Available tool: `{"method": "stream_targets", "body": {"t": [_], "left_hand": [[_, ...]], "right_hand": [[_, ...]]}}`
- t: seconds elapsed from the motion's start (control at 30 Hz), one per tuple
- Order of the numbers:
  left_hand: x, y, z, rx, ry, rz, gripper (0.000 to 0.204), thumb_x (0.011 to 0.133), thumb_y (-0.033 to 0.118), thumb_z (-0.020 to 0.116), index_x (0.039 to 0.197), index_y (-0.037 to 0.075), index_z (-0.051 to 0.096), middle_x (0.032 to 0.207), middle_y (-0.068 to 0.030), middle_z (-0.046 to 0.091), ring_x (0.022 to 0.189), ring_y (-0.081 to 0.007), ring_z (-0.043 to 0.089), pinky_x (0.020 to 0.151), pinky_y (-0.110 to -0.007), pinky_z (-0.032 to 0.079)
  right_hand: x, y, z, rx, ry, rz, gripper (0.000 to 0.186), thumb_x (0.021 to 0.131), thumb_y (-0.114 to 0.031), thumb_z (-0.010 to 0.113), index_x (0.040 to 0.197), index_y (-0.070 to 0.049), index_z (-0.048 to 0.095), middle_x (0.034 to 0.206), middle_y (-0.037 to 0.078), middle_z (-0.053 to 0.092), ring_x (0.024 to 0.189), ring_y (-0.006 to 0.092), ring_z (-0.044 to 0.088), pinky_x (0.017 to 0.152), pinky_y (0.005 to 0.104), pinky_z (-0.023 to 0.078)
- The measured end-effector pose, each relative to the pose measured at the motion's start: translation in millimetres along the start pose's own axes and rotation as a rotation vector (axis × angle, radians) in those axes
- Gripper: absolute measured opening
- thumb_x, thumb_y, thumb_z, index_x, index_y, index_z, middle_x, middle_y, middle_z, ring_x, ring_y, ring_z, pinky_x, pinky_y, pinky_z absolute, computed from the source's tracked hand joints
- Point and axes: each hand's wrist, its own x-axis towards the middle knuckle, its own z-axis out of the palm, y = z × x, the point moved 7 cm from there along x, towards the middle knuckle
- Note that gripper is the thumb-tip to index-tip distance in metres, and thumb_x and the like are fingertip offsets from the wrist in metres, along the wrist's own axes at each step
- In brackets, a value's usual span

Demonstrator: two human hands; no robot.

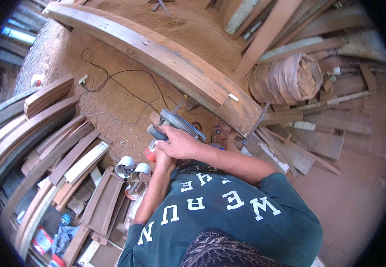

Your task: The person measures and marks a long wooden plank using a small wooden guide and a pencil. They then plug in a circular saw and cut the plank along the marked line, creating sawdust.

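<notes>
In front of the chest, right hand: the right hand [181, 143] is closed on the dark handle of a power tool [170, 119].
Left hand: the left hand [164, 158] sits just below the right, against the tool's red part [151, 152]; its fingers are largely hidden, so whether it grips cannot be told.
Power tool: located at and just ahead of the hands; a rounded dark housing with a blue edge extends ahead and to the right.
Cable: a dark cable [150, 72] lies in loops on the dusty ground [112, 101], ahead and to the left of the hands.
Long timber: a long timber [148, 54] crosses ahead of the hands, well apart from them at its left end; a small white piece [233, 97] lies near its right end.
Boards: stacked boards [68, 147] lie to the left.
White-rimmed rounds: two round white-rimmed objects [125, 167] stand near the left forearm.
Sack: a bulging sack [277, 82] of wood pieces lies ahead, right.
</notes>
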Motion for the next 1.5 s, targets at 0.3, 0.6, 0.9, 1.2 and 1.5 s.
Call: {"method": "stream_targets", "body": {"t": [0.3,0.6,0.9,1.2,1.5], "left_hand": [[34.8,10.8,-47.6,0.422,0.080,0.132,0.022,0.103,0.020,0.057,0.118,0.004,0.055,0.090,-0.0053,0.063,0.067,-0.0139,0.061,0.051,-0.031,0.047],[-9.1,93.1,-48.2,0.646,-0.023,-0.044,0.072,0.087,0.012,0.067,0.147,-0.003,0.031,0.124,-0.0231,0.061,0.117,-0.0318,0.062,0.098,-0.041,0.051],[-47.1,241.9,-119.3,0.700,-0.131,0.450,0.043,0.100,0.014,0.065,0.140,0.003,0.057,0.109,-0.0083,0.073,0.102,-0.0131,0.065,0.093,-0.032,0.052],[111.6,124.7,-89.6,0.849,-0.048,0.501,0.041,0.104,0.025,0.058,0.134,-0.002,0.063,0.128,-0.0168,0.070,0.118,-0.0241,0.066,0.104,-0.034,0.049],[100.6,-214.5,68.3,1.826,-1.125,-0.146,0.067,0.093,0.059,0.058,0.131,0.004,0.066,0.128,-0.0242,0.068,0.119,-0.0405,0.064,0.101,-0.048,0.050]], "right_hand": [[55.5,27.5,50.5,0.225,-0.184,0.445,0.063,0.089,-0.038,0.071,0.135,0.003,0.059,0.123,0.024,0.069,0.114,0.0293,0.067,0.098,0.0395,0.052],[94.4,6.5,104.1,0.202,-0.165,0.441,0.053,0.086,-0.031,0.070,0.124,0.004,0.067,0.111,0.021,0.072,0.102,0.0275,0.071,0.092,0.0393,0.055],[53.5,-49.1,45.8,0.094,0.005,-0.012,0.051,0.088,-0.023,0.072,0.128,0.008,0.063,0.106,0.017,0.073,0.098,0.0212,0.070,0.089,0.0349,0.055],[-87.8,-65.5,-101.9,0.214,0.183,0.029,0.038,0.088,-0.014,0.077,0.122,0.002,0.067,0.105,0.007,0.073,0.090,0.0128,0.066,0.082,0.0317,0.054],[-225.9,-77.6,-214.2,0.516,0.703,-0.229,0.038,0.084,-0.004,0.071,0.121,0.006,0.065,0.078,0.003,0.063,0.060,0.0091,0.054,0.057,0.0244,0.044]]}}
